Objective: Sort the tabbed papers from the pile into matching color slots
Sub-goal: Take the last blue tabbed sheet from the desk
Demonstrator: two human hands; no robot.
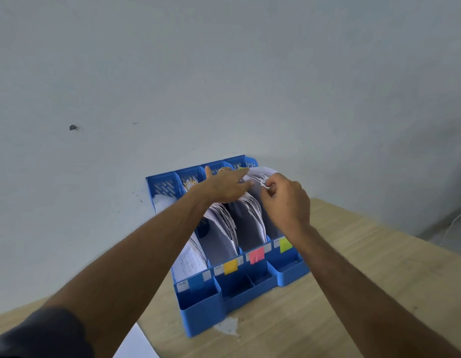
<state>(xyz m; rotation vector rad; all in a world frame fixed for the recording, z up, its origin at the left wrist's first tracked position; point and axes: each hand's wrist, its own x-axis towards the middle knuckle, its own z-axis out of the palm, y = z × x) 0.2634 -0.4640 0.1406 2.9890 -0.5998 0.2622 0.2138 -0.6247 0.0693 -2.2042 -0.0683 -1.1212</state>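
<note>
Already much seems sorted, since stacked sheets are seen in all four slots of the blue file rack, where a paper above its green-labelled slot is pinched by the right hand and steadied by the left hand's spread fingers, while one white sheet is left near its front.

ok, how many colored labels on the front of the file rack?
4, one per slot front on the blue file rack, left to right: blue label, yellow label, pink label, green label. None looks hidden.
</note>
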